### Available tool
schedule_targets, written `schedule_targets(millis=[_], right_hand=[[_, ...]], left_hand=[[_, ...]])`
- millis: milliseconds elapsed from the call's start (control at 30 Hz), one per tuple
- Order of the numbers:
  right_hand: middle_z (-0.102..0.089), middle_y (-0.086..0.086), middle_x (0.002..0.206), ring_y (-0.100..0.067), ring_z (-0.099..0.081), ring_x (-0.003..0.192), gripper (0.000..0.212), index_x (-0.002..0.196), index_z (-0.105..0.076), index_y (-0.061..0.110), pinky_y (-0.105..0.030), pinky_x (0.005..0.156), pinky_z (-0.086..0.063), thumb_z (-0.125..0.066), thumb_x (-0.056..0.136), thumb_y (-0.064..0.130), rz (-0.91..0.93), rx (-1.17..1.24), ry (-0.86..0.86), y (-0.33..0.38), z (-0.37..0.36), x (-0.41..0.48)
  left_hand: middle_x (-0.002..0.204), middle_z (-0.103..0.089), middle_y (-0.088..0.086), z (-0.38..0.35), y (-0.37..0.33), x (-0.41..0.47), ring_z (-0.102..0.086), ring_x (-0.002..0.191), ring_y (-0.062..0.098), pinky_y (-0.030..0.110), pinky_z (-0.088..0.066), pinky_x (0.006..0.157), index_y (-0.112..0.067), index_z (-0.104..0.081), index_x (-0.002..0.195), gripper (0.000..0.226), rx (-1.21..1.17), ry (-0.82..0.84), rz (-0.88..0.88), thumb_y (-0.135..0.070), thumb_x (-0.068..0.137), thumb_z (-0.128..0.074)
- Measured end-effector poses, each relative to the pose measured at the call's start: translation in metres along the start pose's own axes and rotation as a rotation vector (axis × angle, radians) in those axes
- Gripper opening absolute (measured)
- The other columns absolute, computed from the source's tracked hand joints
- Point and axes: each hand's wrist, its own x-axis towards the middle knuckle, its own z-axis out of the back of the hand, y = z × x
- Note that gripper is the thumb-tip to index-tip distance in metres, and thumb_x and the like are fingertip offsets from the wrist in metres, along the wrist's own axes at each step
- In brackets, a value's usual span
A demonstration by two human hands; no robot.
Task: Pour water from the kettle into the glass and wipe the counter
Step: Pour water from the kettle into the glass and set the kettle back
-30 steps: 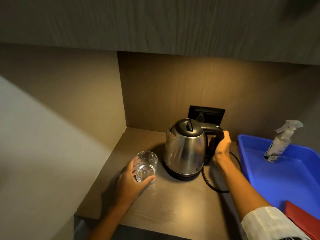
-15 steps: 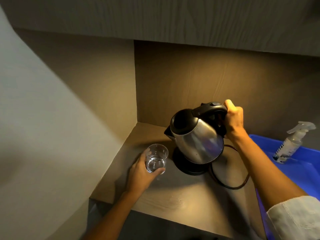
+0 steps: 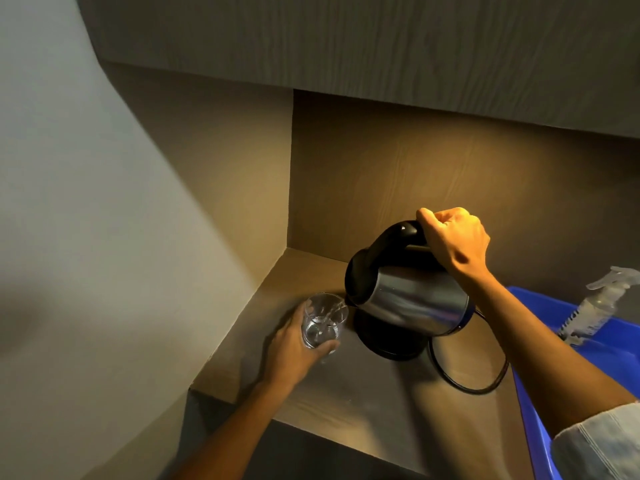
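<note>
The steel kettle [image 3: 412,299] with a black lid and handle is lifted off its black base [image 3: 391,341] and tipped steeply to the left. My right hand [image 3: 453,240] grips the handle from above. A thin stream of water runs from the spout into the clear glass [image 3: 323,320], which stands on the wooden counter [image 3: 346,403] left of the base. My left hand [image 3: 294,344] wraps around the glass from the near left. Some water sits in the bottom of the glass.
The base's black cord [image 3: 467,382] loops on the counter to the right. A blue tray [image 3: 533,420] at the right edge holds a clear spray bottle [image 3: 595,306]. Walls close the counter at the left and back, with a cabinet overhead.
My right hand lifted the kettle off its base and tipped it further left until water began running into the glass. My left hand stayed on the glass.
</note>
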Motion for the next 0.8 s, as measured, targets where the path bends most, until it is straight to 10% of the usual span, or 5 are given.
schedule_targets(millis=[800], right_hand=[[-0.026,0.005,0.038,-0.011,-0.024,0.037,0.057,0.039,-0.038,0.015,-0.023,0.047,-0.021,-0.038,0.082,0.053,0.366,-0.108,-0.028,0.041,-0.001,0.000]], left_hand=[[0.139,-0.059,-0.004,-0.001,0.000,0.000,-0.059,0.123,0.017,0.037,-0.056,0.095,-0.030,-0.035,0.143,0.100,0.024,-0.008,-0.006,-0.072,0.059,-0.071]])
